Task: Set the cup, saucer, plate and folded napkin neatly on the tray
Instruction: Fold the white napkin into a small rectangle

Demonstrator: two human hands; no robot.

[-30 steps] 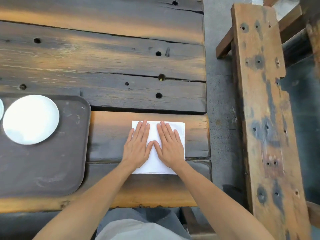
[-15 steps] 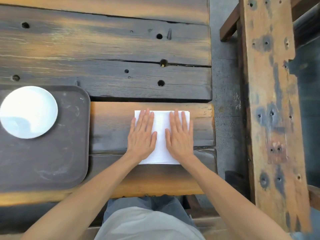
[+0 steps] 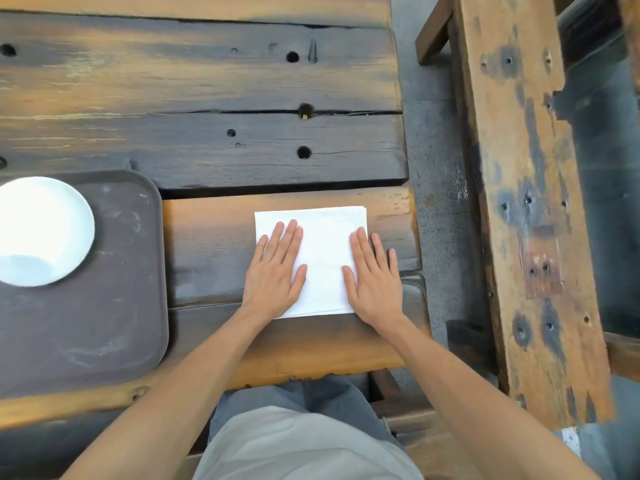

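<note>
— So, where does the folded napkin point(image 3: 323, 258) lie?

— Flat on the wooden desk point(image 3: 214, 140), on the near plank close to its right end, just right of the tray point(image 3: 114, 306) and apart from it.

— And the hands?

— Both press flat on it. The left hand point(image 3: 273, 271) covers its left edge, the right hand point(image 3: 375, 282) its right edge, with bare white paper between them. Each grip is released: fingers straight and spread, nothing grasped. The right hand's outer fingers reach past the napkin onto the wood.

— What sits on the tray?

— A white plate point(image 3: 41, 230) in its far part, cut off by the left edge of view. The tray is dark brown, with rounded corners.

— Anything to the right?

— A weathered wooden bench point(image 3: 519, 202), across a strip of concrete floor point(image 3: 433, 150).
</note>
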